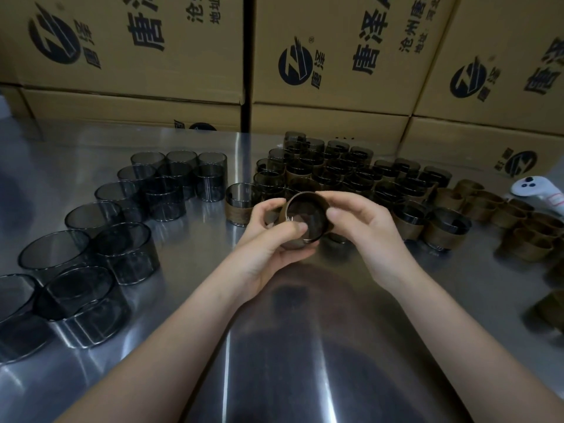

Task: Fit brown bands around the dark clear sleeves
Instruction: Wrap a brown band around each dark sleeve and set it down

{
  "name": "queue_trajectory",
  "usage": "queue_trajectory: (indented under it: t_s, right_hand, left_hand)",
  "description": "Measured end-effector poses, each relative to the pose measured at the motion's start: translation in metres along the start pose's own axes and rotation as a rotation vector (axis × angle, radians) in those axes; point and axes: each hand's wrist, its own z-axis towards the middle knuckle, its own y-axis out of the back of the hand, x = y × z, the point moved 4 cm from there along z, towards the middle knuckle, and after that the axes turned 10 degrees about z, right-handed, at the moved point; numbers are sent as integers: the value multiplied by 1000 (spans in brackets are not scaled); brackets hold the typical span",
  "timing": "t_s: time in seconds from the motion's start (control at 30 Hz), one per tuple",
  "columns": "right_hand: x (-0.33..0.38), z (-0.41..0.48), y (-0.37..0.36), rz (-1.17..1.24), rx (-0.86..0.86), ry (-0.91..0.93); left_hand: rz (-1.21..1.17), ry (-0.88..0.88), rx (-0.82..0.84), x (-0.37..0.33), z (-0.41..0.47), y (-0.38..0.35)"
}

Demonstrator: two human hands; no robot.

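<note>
Just above the middle of a shiny steel desk (305, 346), two bare hands are holding one dark clear sleeve (305, 222) tilted, its open mouth facing the viewer. The left hand (271, 239) is gripping the sleeve, fingers curling round its wall and thumb lying across the near rim. The right hand (363, 227) is pinching the brown band (294, 199) that is sitting around the sleeve's far end.

To do this step well, the left hand is probably best kept steady while the right works the band along evenly, a little at each side, so it is not riding up crooked. A light squeeze seems wise: the sleeve looks thin-walled, smooth and slippery. How far the band is on already is hard to tell.

At 9 to 10 o'clock, bare sleeves (134, 190) are standing upright in rows: short, open cylinders of smoky grey see-through material with glossy walls. At 1 o'clock, a crowded group of banded sleeves (335, 175) is standing, each wearing a matt brown ring with a wood-like grain. At 3 o'clock, loose bands (488, 206) are lying in a cluster, hollow brown hoops. A white controller (537, 190) is resting at 2 o'clock. Along 12 o'clock, printed cardboard boxes (335, 56) are stacked as a wall.
</note>
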Motion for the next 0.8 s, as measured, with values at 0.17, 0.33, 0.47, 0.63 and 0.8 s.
queue_trajectory:
  t_s: [0.17,0.33,0.47,0.63,0.8]
  right_hand:
    - [-14,1,1,150,86,-258]
    - [-14,1,-2,181,100,-214]
    - [-11,2,-1,198,70,-174]
    - [-11,2,0,208,43,-158]
    - [-9,1,-1,310,47,-173]
  left_hand:
    - [-69,18,39,-3,0,0]
    - [9,-41,82,-7,2,5]
    - [6,-55,104,-7,1,4]
    - [-22,-58,73,-7,2,4]
    - [-64,-58,67,-7,3,4]
